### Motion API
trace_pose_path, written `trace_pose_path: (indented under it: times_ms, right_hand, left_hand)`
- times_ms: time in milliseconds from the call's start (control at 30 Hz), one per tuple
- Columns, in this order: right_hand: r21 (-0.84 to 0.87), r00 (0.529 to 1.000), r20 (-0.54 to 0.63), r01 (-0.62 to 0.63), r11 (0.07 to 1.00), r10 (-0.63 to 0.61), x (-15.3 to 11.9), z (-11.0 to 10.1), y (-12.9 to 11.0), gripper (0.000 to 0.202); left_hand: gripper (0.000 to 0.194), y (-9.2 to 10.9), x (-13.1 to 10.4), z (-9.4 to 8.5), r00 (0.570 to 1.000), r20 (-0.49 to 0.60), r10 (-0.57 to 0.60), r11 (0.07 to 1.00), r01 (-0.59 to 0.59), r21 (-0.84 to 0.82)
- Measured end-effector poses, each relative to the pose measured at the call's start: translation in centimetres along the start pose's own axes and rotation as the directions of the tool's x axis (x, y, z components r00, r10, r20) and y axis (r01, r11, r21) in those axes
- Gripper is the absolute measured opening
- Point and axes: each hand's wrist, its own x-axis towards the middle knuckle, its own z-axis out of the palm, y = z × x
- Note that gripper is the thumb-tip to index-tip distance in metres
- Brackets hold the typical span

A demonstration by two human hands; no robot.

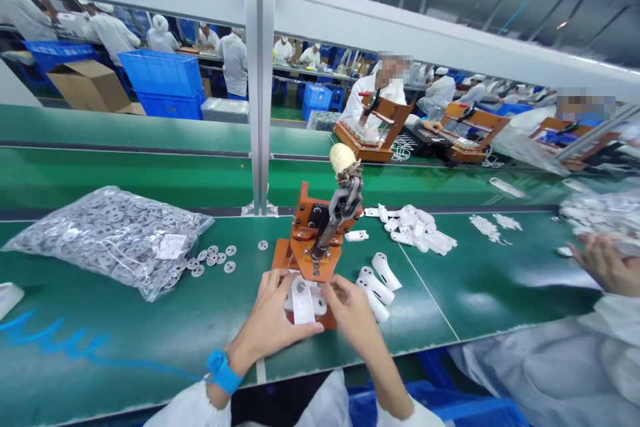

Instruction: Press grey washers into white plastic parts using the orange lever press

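An orange toggle press (316, 257) stands on the green bench, its dark lever raised and topped by a cream-coloured wrapped knob (343, 159). Under its head lies a white plastic part (303, 307) with a small grey round piece near its upper end. My left hand (270, 313), a blue band on its wrist, grips the part from the left, thumb stretched along the near edge. On the other side, my right hand (354, 312) has its fingers bent closed at the part's right edge; the fingertips are partly hidden.
Left of the press lie loose grey perforated discs (212, 259) and a clear bag (115, 237) full of them. To the right are curved white shells (375, 283) and a pile of white parts (417, 227). A co-worker's hand (607, 263) is at far right. A metal post (261, 80) rises behind.
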Motion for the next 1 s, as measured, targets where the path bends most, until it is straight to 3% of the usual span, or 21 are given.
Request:
trace_pose_path:
  times_ms: [133,200,367,400,467,500,567,600,633,667,700,767,800,867,900,1000]
  right_hand:
    - [0.208,0.993,0.102,-0.073,0.975,0.053,-1.3,0.2,0.1,0.033]
    - [0.276,0.993,0.093,-0.102,0.956,0.079,-1.7,0.9,0.0,0.032]
    - [0.192,0.993,0.057,-0.109,0.975,0.100,-1.7,1.0,-0.9,0.031]
    - [0.157,0.995,0.025,-0.104,0.982,0.101,-1.6,0.4,-1.4,0.032]
    - [0.113,0.979,-0.187,-0.063,0.992,0.083,-1.0,-1.5,-3.0,0.036]
    - [0.093,0.936,-0.349,-0.013,0.996,0.045,-0.5,-2.7,-4.2,0.037]
    - [0.030,0.770,-0.633,0.130,0.991,-0.082,1.0,-5.2,-7.0,0.041]
    - [0.002,0.696,-0.702,0.213,0.977,-0.150,2.1,-6.3,-8.5,0.043]
    - [-0.001,0.659,-0.725,0.293,0.956,-0.202,3.4,-7.3,-10.1,0.046]
    - [0.032,0.669,-0.708,0.349,0.936,-0.225,4.9,-8.1,-11.5,0.049]
    - [0.103,0.728,-0.650,0.368,0.924,-0.218,6.5,-8.7,-12.9,0.053]
    - [0.304,0.903,-0.397,0.297,0.905,-0.163,9.6,-9.3,-15.2,0.055]
    - [0.400,0.959,-0.252,0.225,0.888,-0.129,10.9,-9.4,-16.1,0.052]
    - [0.552,0.992,-0.072,0.127,0.824,-0.105,12.5,-9.3,-17.8,0.042]
    - [0.608,0.991,-0.058,0.133,0.783,-0.123,12.6,-9.3,-18.6,0.038]
    - [0.642,0.943,-0.175,0.327,0.694,-0.282,10.3,-9.1,-20.3,0.037]
  left_hand:
    - [0.068,-0.3,1.0,0.6,0.999,0.010,0.052,0.999,-0.052,0.007]
    - [0.069,-0.5,1.0,0.6,0.997,0.019,0.071,0.997,-0.071,0.006]
    - [0.081,-1.7,0.5,0.6,0.995,0.029,0.100,0.995,-0.100,0.001]
    - [0.083,-1.9,0.5,0.6,0.995,0.022,0.096,0.995,-0.096,0.002]
    - [0.085,-2.1,0.5,0.7,0.996,0.016,0.090,0.996,-0.090,0.004]
    - [0.085,-2.2,0.5,0.7,0.996,0.017,0.090,0.996,-0.090,0.003]
    - [0.082,-2.2,0.6,0.7,0.995,0.024,0.093,0.996,-0.093,-0.001]
    - [0.082,-2.2,0.6,0.7,0.995,0.029,0.094,0.996,-0.094,-0.004]
    - [0.081,-2.2,0.7,0.6,0.995,0.032,0.094,0.996,-0.094,-0.006]
    - [0.080,-2.2,0.7,0.6,0.995,0.035,0.094,0.996,-0.093,-0.008]
    - [0.079,-2.2,0.7,0.6,0.995,0.037,0.093,0.996,-0.093,-0.009]
    - [0.078,-2.2,0.7,0.5,0.995,0.037,0.094,0.996,-0.094,-0.011]
    - [0.077,-2.2,0.6,0.5,0.995,0.037,0.095,0.995,-0.094,-0.012]
    - [0.078,-2.2,0.5,0.5,0.995,0.039,0.095,0.995,-0.095,-0.015]
    - [0.078,-2.2,0.4,0.5,0.995,0.041,0.095,0.995,-0.095,-0.016]
    - [0.080,-2.3,0.3,0.5,0.994,0.039,0.098,0.995,-0.098,-0.014]
